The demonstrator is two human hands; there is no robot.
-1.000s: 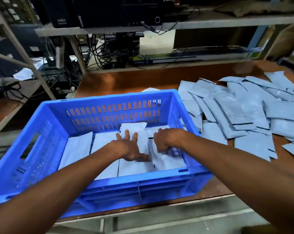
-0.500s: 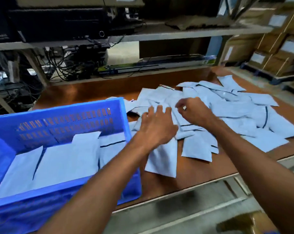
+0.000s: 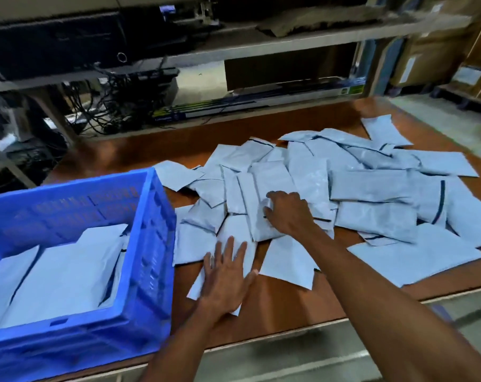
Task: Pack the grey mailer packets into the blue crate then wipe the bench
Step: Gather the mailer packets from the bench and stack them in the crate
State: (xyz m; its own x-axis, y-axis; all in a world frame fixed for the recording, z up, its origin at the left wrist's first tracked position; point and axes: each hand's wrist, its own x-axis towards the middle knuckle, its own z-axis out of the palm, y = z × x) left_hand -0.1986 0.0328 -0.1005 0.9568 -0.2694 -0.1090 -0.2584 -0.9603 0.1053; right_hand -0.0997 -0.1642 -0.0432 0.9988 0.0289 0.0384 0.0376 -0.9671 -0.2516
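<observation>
1. Left hand: fingers straight, pressing flat on a packet at the near edge of the pile on the tabletop.
2. Right hand: fingers curled round the edge of a second packet deeper in the pile.
3. Both packets lie with the long axis pointing away from the person.
4. The crate, partly filled, stands left of both hands, and the left hand is nearer. The transfer probably runs leftward.

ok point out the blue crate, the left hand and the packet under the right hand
blue crate (image 3: pixel 156 257), head view, right wall
left hand (image 3: pixel 225 279), head view, back of hand
packet (image 3: pixel 272 177), head view, far end past the right hand (image 3: pixel 286 213)
</observation>
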